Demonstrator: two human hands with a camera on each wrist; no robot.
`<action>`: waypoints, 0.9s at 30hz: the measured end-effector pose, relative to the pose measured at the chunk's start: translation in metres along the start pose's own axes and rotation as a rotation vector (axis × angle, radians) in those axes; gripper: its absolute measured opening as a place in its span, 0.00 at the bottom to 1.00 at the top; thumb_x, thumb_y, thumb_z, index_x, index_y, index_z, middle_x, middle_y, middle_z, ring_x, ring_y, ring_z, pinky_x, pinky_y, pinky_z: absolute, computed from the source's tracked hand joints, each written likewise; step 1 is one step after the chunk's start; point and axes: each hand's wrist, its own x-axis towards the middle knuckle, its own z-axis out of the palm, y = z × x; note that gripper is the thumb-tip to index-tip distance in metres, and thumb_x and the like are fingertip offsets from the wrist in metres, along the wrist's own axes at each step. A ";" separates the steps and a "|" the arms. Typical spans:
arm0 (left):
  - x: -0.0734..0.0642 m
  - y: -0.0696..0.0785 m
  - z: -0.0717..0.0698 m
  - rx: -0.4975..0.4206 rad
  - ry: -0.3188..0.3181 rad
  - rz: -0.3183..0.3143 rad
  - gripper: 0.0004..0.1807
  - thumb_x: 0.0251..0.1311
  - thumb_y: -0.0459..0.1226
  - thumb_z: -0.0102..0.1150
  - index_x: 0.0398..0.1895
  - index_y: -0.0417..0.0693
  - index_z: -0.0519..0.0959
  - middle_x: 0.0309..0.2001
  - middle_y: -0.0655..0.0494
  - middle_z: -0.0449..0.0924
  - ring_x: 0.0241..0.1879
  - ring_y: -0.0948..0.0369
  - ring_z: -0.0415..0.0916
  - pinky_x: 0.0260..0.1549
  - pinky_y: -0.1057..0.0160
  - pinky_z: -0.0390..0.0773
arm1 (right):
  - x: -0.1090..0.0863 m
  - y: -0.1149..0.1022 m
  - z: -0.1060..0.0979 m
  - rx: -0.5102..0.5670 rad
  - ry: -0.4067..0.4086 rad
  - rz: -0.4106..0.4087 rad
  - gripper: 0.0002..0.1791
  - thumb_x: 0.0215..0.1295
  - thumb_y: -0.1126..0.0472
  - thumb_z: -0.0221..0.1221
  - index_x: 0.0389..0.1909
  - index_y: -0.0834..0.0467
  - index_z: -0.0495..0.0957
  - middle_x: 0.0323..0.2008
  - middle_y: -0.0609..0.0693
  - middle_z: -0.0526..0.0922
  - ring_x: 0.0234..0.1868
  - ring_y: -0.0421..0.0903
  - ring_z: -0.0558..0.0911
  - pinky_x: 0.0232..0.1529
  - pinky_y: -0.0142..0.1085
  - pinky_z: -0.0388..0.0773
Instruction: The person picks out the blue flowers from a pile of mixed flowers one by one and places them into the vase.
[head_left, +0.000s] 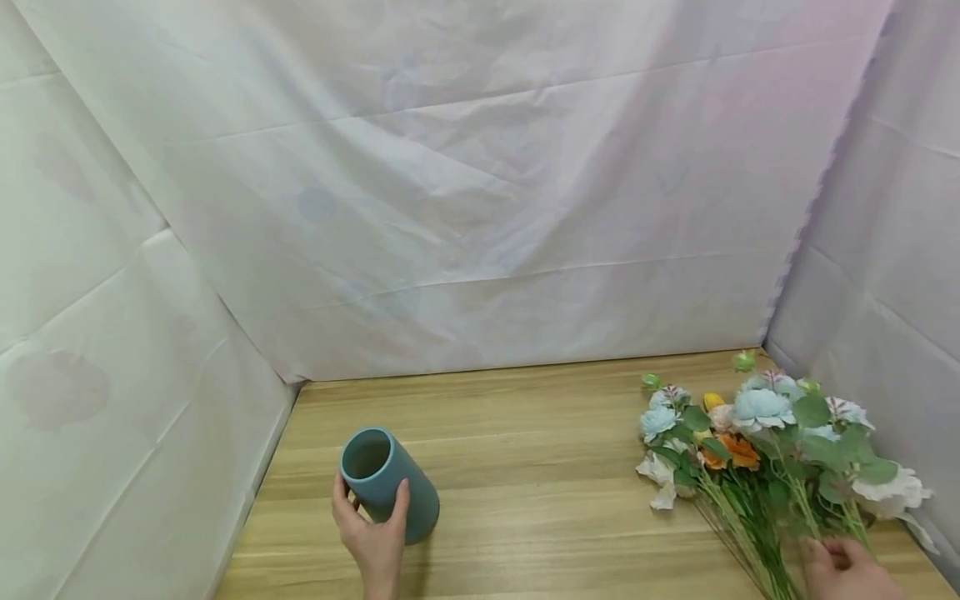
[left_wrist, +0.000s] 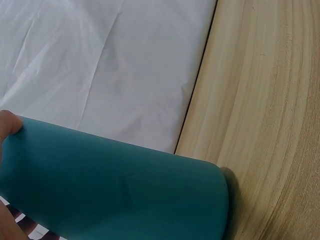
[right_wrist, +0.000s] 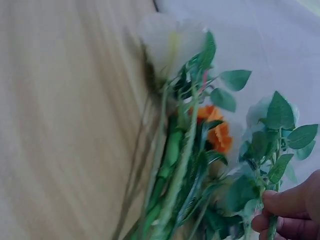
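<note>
My left hand (head_left: 375, 542) grips a teal cylindrical vase (head_left: 411, 502) near its mouth, thumb on one side and fingers round the other. The vase stands on the table, its dark opening facing up; the left wrist view shows its smooth side (left_wrist: 125, 185) and base on the wood. At the right, my right hand (head_left: 847, 571) pinches a green flower stem (right_wrist: 273, 227) between thumb and fingers. Leaves and a pale blue bloom top this stem in the right wrist view. Beside it lies a bunch of artificial flowers, with an orange flower (head_left: 738, 451) and a white flower (right_wrist: 170, 45) among them.
The wooden table (head_left: 540, 483) runs between the vase and the flowers. A white cloth (head_left: 480, 208) hangs behind the table's back edge, with more cloth at the left and right sides. Long stems (head_left: 753, 533) of the bunch point towards the front edge.
</note>
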 end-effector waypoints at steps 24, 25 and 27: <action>0.002 0.003 -0.001 -0.014 -0.007 -0.020 0.48 0.37 0.26 0.73 0.66 0.40 0.60 0.59 0.42 0.67 0.54 0.60 0.62 0.43 0.55 0.64 | -0.065 -0.088 0.012 0.422 0.441 -0.335 0.06 0.57 0.68 0.63 0.33 0.68 0.82 0.19 0.54 0.80 0.17 0.18 0.63 0.18 0.17 0.63; 0.002 0.003 -0.001 -0.017 -0.007 -0.018 0.48 0.37 0.26 0.73 0.66 0.40 0.61 0.59 0.42 0.67 0.55 0.61 0.62 0.43 0.55 0.64 | -0.065 -0.089 0.013 0.426 0.439 -0.337 0.05 0.57 0.69 0.63 0.33 0.68 0.82 0.19 0.52 0.80 0.17 0.18 0.63 0.19 0.17 0.63; 0.002 0.004 -0.002 -0.018 -0.005 -0.017 0.48 0.36 0.26 0.73 0.66 0.40 0.61 0.59 0.43 0.67 0.54 0.63 0.61 0.43 0.56 0.64 | -0.066 -0.092 0.015 0.435 0.437 -0.344 0.05 0.56 0.69 0.63 0.32 0.68 0.82 0.18 0.48 0.79 0.18 0.17 0.64 0.19 0.16 0.64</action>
